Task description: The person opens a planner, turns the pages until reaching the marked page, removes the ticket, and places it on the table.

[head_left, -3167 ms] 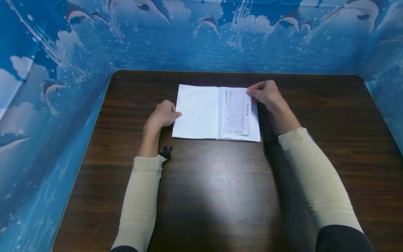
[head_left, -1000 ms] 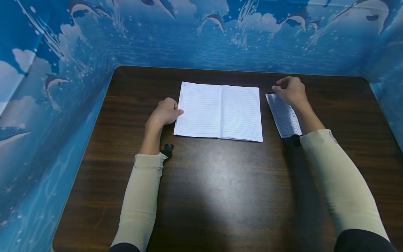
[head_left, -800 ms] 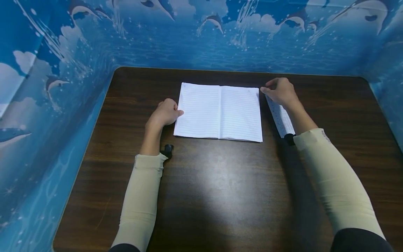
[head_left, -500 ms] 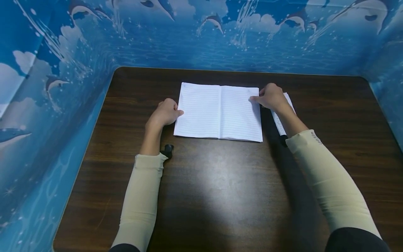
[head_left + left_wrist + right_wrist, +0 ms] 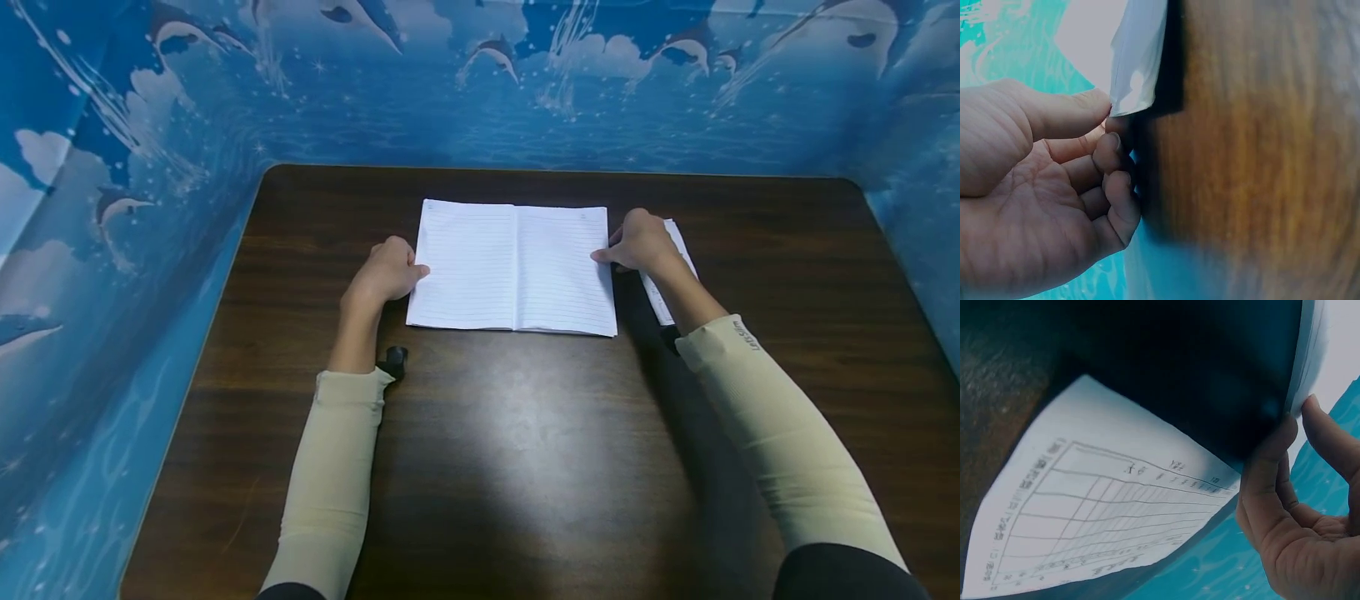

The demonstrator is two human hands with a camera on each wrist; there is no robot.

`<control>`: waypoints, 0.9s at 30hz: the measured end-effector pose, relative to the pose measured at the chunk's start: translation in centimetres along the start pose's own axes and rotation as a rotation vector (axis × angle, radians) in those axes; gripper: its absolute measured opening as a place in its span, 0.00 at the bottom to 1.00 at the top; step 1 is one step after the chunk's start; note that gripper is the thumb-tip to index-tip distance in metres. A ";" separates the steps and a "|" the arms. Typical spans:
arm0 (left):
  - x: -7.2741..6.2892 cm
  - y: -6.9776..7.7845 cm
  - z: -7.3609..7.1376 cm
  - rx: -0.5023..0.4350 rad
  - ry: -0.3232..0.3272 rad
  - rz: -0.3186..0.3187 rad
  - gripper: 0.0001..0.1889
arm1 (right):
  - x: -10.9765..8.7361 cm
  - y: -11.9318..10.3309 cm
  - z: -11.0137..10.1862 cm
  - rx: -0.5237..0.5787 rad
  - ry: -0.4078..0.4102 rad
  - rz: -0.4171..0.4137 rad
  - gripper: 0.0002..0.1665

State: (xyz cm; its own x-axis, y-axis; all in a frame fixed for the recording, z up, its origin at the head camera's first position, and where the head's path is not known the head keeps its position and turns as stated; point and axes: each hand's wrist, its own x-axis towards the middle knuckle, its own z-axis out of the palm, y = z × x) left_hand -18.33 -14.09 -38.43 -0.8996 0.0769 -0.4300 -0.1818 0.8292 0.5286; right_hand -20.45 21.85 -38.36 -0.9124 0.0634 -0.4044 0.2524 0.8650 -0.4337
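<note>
An open notebook [image 5: 480, 267] with blank lined pages lies on the dark wooden table. My left hand [image 5: 386, 271] pinches its left edge between thumb and fingers; the left wrist view shows the thumb on top of the page edge [image 5: 1138, 69]. At the opposite side my right hand [image 5: 641, 242] has its thumb on the right page and its fingers at the edge, pinching the notebook [image 5: 1310, 356] in the right wrist view. A printed form sheet [image 5: 1110, 506] with a ruled table lies just right of the notebook, partly hidden by my right hand and forearm in the head view.
The brown table [image 5: 525, 467] has rounded far corners. A blue curtain [image 5: 450, 108] with dolphins hangs around its back and sides. Black wrist devices sit at both wrists, the left one [image 5: 395, 362] beside the forearm.
The form sheet has gone from the right page to the table at the right. My right hand has let it go and moved back left onto the notebook's right edge. The left hand stayed.
</note>
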 end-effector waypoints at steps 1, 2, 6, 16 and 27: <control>-0.1 0.1 0.0 0.006 0.002 -0.007 0.21 | 0.0 0.1 0.0 0.012 0.001 0.007 0.26; -0.1 0.2 0.0 0.012 0.005 -0.010 0.21 | 0.0 0.1 0.0 0.020 0.002 0.012 0.26; -0.4 0.5 -0.2 0.040 0.021 -0.015 0.23 | 0.1 0.0 0.3 0.040 0.014 0.014 0.24; -1.7 1.9 -1.5 0.100 0.026 -0.014 0.24 | -0.2 -0.7 0.7 0.053 0.068 -0.003 0.21; -4.7 5.7 -4.0 0.160 0.081 0.018 0.14 | -0.4 -1.9 1.1 0.030 0.039 -0.004 0.22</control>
State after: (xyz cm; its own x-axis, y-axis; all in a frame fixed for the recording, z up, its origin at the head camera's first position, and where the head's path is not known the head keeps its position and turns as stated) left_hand -16.71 -11.95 -30.41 -0.9322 0.0529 -0.3582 -0.1058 0.9063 0.4092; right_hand -20.17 19.65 -38.24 -0.9252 0.0796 -0.3709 0.2574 0.8499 -0.4597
